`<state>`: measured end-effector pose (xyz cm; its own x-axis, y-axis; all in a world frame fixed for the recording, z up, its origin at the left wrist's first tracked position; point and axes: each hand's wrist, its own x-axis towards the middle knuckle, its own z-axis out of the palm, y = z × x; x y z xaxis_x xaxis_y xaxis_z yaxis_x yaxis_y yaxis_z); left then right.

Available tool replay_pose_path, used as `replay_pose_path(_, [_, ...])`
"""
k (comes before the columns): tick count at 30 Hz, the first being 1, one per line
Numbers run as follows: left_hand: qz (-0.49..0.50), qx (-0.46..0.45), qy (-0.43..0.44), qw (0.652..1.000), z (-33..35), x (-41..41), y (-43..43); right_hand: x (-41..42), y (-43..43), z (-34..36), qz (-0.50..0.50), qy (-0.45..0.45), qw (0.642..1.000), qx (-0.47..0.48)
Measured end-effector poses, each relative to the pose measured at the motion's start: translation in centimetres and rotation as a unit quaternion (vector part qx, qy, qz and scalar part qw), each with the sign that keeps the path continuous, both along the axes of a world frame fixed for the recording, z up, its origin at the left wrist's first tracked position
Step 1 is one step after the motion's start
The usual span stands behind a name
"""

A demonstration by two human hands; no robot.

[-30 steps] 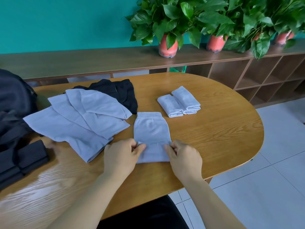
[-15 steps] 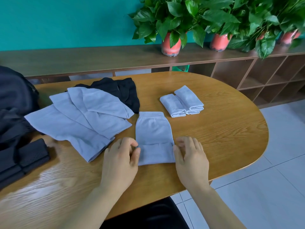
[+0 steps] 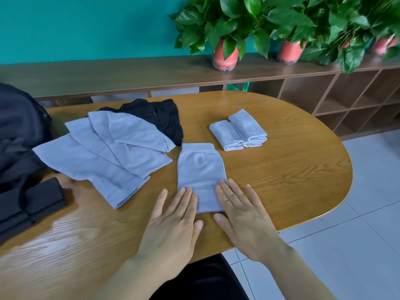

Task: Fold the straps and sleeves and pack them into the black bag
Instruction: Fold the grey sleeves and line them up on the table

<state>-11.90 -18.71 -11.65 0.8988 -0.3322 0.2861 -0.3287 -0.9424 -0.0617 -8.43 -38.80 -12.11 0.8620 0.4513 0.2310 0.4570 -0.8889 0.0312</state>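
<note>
I see the wooden table (image 3: pixel 281 180) filling most of my view, with the black bag (image 3: pixel 19 135) at its left edge. Next to the bag a fanned pile of grey sleeves (image 3: pixel 104 156) lies partly over a black cloth (image 3: pixel 164 120). Folded black straps (image 3: pixel 41 198) sit near left. Before me lies one grey sleeve (image 3: pixel 200 167), its near end folded up. My left hand (image 3: pixel 173 224) and right hand (image 3: pixel 244 217) press flat on that fold, fingers straight, slightly apart. Two folded sleeves (image 3: pixel 238 133) rest touching beyond.

I see oval wooden table (image 3: pixel 281 169) near | long brown shelf (image 3: pixel 129 72) far | red-potted green plants (image 3: pixel 223 55) on it, far right
</note>
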Motion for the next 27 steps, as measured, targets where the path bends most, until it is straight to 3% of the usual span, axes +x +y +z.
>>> replay_pose_path(8, [0.062,0.005,-0.053,0.997,1.6,2.2,1.0,-2.7,1.7,0.9,0.009,-0.006,0.997,0.074])
replay_pose_path(15, [0.045,0.018,-0.075,0.996,1.4,4.5,2.6,-4.1,3.5,1.0,0.016,0.012,0.997,0.069])
replay_pose_path(19, [0.047,-0.013,-0.077,0.996,1.6,4.7,2.6,-3.7,3.1,1.5,0.028,0.013,0.993,0.117])
replay_pose_path(23, [0.055,-0.102,-0.106,0.988,2.6,4.2,0.7,-0.9,1.3,3.0,-0.003,-0.029,0.981,0.191])
replay_pose_path(27, [0.068,-0.119,-0.085,0.987,2.9,4.4,-2.6,3.1,0.2,3.6,-0.028,-0.067,0.986,0.149])
